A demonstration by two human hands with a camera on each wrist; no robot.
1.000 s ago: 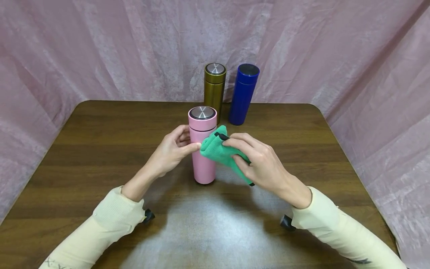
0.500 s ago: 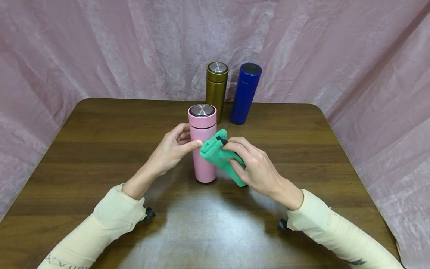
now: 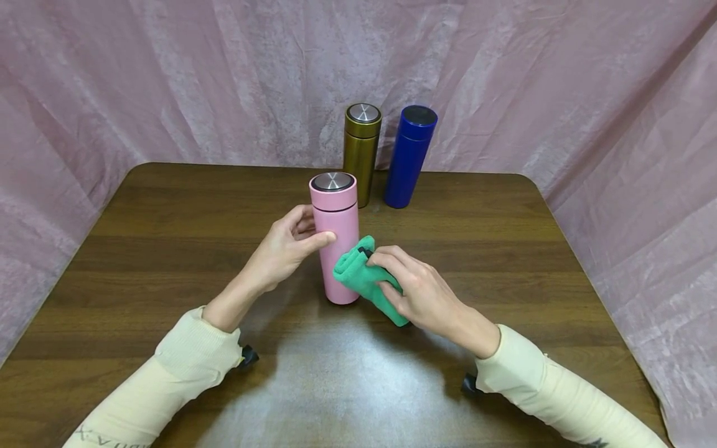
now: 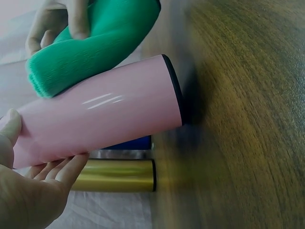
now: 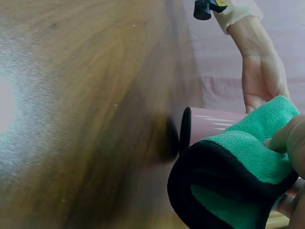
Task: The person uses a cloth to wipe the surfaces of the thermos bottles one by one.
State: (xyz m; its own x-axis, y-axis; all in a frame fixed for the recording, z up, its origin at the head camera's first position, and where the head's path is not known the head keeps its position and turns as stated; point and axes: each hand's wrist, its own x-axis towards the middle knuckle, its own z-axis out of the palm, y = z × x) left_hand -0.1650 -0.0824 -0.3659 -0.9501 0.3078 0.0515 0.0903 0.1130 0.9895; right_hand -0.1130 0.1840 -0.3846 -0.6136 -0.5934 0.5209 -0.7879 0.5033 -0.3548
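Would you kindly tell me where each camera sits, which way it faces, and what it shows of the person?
Head: worn on the head, facing forward and down over the table; the left hand, right hand and both sleeves show.
Left wrist: on the left wrist, facing the pink bottle; parts of both hands show.
Right wrist: on the right wrist, facing the green cloth; parts of both hands show.
Shared: both wrist views show the bottle, cloth and table.

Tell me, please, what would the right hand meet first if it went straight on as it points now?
Probably the pink bottle, met through the green cloth in the right hand; depth between cloth and bottle is unclear.
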